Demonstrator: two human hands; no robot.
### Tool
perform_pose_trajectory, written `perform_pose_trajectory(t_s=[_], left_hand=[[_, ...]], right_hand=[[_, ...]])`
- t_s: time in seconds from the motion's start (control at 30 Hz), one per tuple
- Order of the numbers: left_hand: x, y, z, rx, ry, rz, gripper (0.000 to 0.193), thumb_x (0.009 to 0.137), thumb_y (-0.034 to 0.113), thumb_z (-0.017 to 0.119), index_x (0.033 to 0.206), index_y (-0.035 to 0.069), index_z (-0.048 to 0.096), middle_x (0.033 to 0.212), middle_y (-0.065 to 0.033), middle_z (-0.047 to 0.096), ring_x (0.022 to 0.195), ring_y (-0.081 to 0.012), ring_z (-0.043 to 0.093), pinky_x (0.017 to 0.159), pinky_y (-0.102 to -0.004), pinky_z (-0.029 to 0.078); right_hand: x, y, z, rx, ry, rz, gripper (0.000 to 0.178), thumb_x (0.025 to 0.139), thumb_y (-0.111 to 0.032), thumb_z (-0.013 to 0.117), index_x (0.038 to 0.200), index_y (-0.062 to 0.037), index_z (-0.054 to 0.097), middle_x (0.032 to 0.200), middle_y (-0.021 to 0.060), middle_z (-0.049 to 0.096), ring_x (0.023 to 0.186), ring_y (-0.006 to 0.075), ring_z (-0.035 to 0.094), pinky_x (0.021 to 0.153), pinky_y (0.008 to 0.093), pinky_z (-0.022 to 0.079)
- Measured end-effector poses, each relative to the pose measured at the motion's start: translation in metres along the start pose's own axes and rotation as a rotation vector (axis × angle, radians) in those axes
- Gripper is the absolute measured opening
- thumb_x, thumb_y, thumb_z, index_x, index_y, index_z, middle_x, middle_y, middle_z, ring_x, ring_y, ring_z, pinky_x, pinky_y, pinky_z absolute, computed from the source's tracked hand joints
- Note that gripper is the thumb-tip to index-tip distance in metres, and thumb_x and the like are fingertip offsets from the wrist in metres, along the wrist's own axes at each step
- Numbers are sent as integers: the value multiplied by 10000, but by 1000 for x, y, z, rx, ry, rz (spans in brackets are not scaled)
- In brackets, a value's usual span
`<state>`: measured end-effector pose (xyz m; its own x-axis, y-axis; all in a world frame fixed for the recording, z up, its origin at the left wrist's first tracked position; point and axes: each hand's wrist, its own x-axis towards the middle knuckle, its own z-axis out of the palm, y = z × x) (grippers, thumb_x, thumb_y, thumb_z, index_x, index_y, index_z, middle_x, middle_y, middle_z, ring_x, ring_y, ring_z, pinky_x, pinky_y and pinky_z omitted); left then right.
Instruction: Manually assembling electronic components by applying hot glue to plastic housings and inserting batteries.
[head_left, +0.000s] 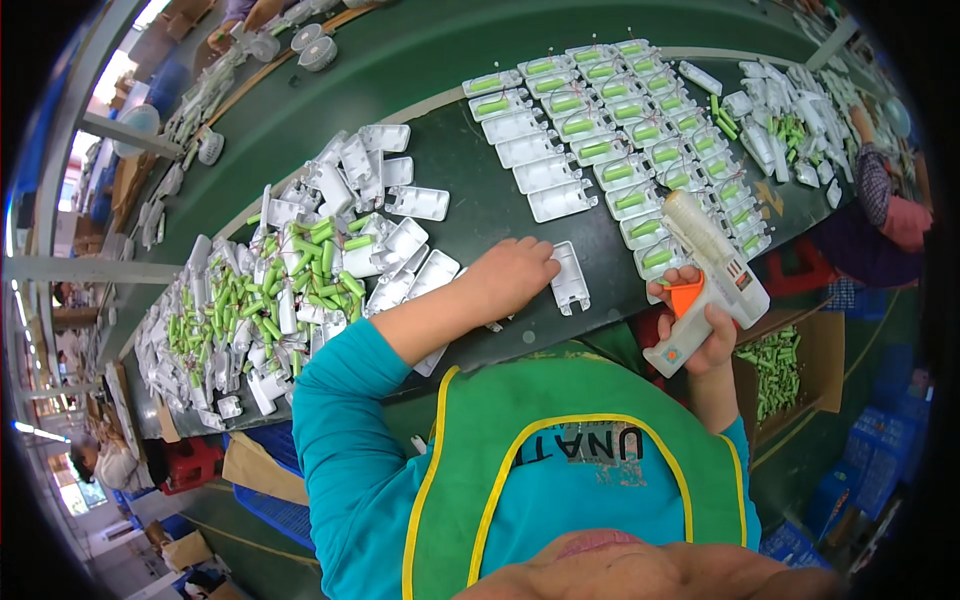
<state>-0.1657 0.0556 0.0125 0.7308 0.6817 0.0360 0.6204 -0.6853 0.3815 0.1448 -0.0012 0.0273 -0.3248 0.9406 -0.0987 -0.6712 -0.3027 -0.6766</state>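
My left hand (515, 277) reaches across the dark table, fingers bent together at the left edge of an empty white plastic shell (571, 280). The fingertips are partly hidden, but they appear to grip that edge. My right hand (708, 335) is wrapped round the handle of a white glue gun (735, 290). Its orange trigger (685, 298) lies by my fingers, and its yellowish, cylindrical front part points away over the table. Just beyond stand rows of white shells, many holding a green battery cell (657, 258) with thin wires. Several shells in the leftmost row (548, 174) have no cell.
A heap of loose green cells (300, 260) and white shells (345, 185) covers the table's left. Another pile (800, 120) lies at the far right, beside a co-worker's arm (870, 170). A cardboard box (820, 365) of green cells stands below the table's right edge.
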Motion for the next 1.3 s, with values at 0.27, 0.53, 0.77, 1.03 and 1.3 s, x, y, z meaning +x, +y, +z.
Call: perform_pose_trajectory(t_s=[0.27, 0.53, 0.77, 1.03, 1.3], left_hand=[[28, 6, 17, 213, 205, 125, 71, 783, 151, 607, 767, 87, 581, 852, -60, 536, 855, -227, 534, 739, -362, 400], [51, 4, 24, 134, 258, -75, 129, 785, 183, 655, 787, 72, 590, 829, -83, 558, 818, -259, 564, 714, -388, 423], [58, 0, 27, 33, 292, -152, 137, 772, 158, 658, 800, 45, 586, 825, -107, 562, 812, -284, 581, 696, -403, 489], [55, -7, 11, -116, 348, -227, 179, 788, 173, 659, 895, 66, 564, 870, -116, 568, 838, -314, 593, 717, -414, 503], [48, -101, -6, -352, 577, -688, 124, 749, 67, 597, 854, 25, 545, 803, -154, 604, 750, -297, 614, 681, -390, 511]], right_hand=[[8, -1, 7, -22, 18, 30, 617, 816, -309, 612, 1321, 6, 449, 1349, 199, 484, 1291, 398, 423, 606, 364, 598], [6, 0, 1, -35, 42, 20, 622, 815, -315, 609, 1324, 4, 449, 1352, 198, 484, 1274, 391, 446, 599, 355, 593], [8, 1, -4, -21, 53, 19, 616, 815, -310, 606, 1325, 0, 451, 1344, 195, 491, 1259, 384, 464, 605, 351, 588], [8, 2, -5, -1, 27, 25, 598, 827, -297, 599, 1328, -5, 451, 1343, 184, 493, 1262, 375, 459, 617, 355, 587], [8, 4, -6, 31, -6, 32, 573, 840, -278, 596, 1323, -7, 449, 1340, 174, 493, 1257, 362, 461, 635, 364, 582]])
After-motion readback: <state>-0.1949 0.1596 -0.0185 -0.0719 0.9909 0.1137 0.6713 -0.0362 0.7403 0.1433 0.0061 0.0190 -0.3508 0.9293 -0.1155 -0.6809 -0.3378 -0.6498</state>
